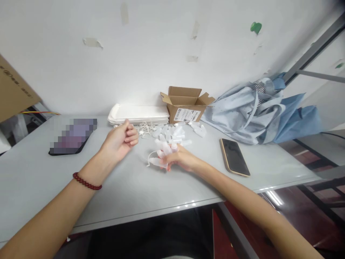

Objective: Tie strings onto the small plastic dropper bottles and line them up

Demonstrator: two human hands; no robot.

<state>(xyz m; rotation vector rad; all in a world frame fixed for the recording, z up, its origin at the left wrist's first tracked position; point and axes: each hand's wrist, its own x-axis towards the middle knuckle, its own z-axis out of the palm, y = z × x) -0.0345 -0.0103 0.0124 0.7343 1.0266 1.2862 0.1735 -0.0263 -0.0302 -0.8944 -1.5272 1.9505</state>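
My right hand (175, 159) is closed round several small translucent white plastic bottles (159, 162) with narrow tips. A short white cord curls out on their left side. My left hand (122, 138) is raised over the table to the left, its fingers curled in and the thumb against them; what is inside, if anything, is hidden. Just beyond the hands lies a loose pile of similar plastic bottles (176, 133). A tangle of thin white cords (145, 128) lies beside that pile, close to my left fingertips.
An open cardboard box (185, 111) and a stack of white sheets (142, 113) stand by the wall. A phone (235, 157) lies at right, before a light blue cloth bag (245, 111). At left is a pixelated dark device (72, 138). The grey table (129, 194) ends near my body.
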